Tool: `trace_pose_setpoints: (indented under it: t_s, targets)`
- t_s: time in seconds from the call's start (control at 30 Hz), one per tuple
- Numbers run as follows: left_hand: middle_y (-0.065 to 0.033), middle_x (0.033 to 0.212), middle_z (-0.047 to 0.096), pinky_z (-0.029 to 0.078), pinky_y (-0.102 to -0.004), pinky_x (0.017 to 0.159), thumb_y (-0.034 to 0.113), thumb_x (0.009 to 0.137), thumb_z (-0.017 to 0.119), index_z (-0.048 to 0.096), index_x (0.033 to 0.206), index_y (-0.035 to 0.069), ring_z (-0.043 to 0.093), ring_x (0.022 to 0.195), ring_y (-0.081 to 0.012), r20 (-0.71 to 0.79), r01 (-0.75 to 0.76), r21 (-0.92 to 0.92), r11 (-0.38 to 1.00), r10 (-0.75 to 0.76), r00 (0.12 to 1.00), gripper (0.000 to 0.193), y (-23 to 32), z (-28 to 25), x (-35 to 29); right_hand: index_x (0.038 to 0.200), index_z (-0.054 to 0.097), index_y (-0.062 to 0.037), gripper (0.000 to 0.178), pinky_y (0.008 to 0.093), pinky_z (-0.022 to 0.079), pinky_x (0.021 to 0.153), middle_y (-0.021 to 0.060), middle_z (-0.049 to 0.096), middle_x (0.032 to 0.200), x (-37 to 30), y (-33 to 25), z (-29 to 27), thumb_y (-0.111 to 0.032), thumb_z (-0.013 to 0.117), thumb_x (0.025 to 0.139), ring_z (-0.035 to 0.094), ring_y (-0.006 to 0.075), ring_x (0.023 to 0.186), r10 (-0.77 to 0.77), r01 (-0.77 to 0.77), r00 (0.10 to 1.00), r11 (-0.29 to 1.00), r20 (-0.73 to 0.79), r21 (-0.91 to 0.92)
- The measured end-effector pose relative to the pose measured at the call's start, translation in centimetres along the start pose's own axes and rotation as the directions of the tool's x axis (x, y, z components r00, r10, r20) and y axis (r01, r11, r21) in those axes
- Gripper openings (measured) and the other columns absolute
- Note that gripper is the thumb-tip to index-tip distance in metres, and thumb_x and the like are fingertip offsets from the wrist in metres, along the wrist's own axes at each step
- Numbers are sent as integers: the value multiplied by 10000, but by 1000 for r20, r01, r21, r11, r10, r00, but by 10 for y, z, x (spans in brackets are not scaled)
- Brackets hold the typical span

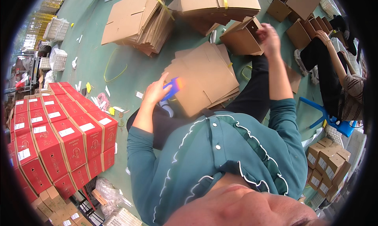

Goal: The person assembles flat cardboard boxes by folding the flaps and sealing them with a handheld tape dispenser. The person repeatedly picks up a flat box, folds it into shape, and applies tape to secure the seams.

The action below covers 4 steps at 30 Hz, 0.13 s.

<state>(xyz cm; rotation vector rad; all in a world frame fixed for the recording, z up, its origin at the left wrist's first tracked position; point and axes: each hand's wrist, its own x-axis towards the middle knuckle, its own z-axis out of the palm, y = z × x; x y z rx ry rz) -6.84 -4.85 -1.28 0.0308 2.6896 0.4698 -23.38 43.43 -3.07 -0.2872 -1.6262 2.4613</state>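
Observation:
My left hand (156, 91) is over the left edge of a stack of flat brown cardboard sheets (202, 74), index finger extended. Its other fingers bend around a bright blue piece (172, 90) with a blurred orange edge, whose kind I cannot make out. My right hand (269, 39) is raised at the right side of a folded-up cardboard box (241, 37) with an open end. Its fingers are bent and slightly smeared, and whether they touch the box is unclear. The stack lies on the floor between my legs.
Strapped bundles of flat cardboard (132, 23) and more cardboard (218, 1) stand ahead. Red cartons (59, 127) are piled at left. Folded boxes (299, 33), a seated person (342, 76), a blue stool (334, 121) and small brown boxes (328, 163) are at right.

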Motion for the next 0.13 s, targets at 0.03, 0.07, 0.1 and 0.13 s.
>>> trace_pose_setpoints:
  t_s: [0.03, 0.07, 0.1, 0.13]
  targets:
    - [-176, 1095, 696, 493, -473, 920, 393, 869, 643, 395, 1477, 202, 637, 1061, -386, 35, 3, 18, 1000, -3, 999, 684, 2, 2, 3, 1169, 646, -83, 315, 242, 450, 741, 12, 695, 921, -14, 43, 10, -335, 552, 1006, 629, 104, 850, 158, -98, 963, 959, 217, -267]
    - [-190, 1120, 689, 489, -468, 935, 398, 870, 649, 394, 1481, 211, 635, 1080, -384, 70, 15, 42, 999, -18, 997, 687, 0, 5, 3, 1186, 658, -59, 369, 243, 479, 802, 33, 714, 981, -39, 78, 41, -344, 636, 953, 652, 109, 924, 367, -269, 916, 863, 163, -428]
    - [-204, 1145, 682, 485, -464, 950, 402, 872, 655, 394, 1484, 221, 633, 1098, -383, 102, -42, 62, 997, 35, 994, 690, 13, 5, 21, 1249, 650, -81, 483, 306, 455, 989, 77, 702, 1126, -24, 141, 13, -392, 716, 887, 646, 162, 1075, 345, -138, 908, 781, 236, -609]
    - [-203, 1187, 667, 452, -463, 1008, 424, 891, 639, 376, 1497, 214, 622, 1131, -373, 148, -19, 85, 996, 6, 989, 693, 4, 9, 15, 1249, 650, -81, 483, 306, 455, 989, 77, 702, 1126, -23, 158, 25, -392, 716, 887, 646, 162, 1075, 359, -143, 896, 791, 261, -594]
